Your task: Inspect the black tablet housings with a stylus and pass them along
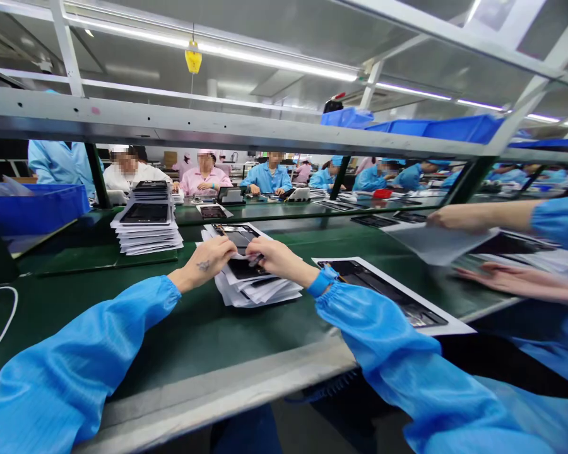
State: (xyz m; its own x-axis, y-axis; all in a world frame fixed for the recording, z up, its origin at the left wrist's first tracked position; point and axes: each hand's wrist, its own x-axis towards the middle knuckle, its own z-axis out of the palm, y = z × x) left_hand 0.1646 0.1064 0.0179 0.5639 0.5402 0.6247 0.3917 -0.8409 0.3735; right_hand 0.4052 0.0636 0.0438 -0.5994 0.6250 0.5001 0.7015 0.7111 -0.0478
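your left hand (203, 263) and right hand (277, 257), fingers together, pinch the top of the center stack (255, 291); a lone sheet (383, 293) lies lower right, a second stack (146, 238) left of center.

Head-worn view, facing forward and down, close above the hands (203, 261)

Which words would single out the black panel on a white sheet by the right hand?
On the green workbench, find the right hand. Beside its blue cuff, a black panel lies on a white sheet, single and flat, unlike the pile under the hands.
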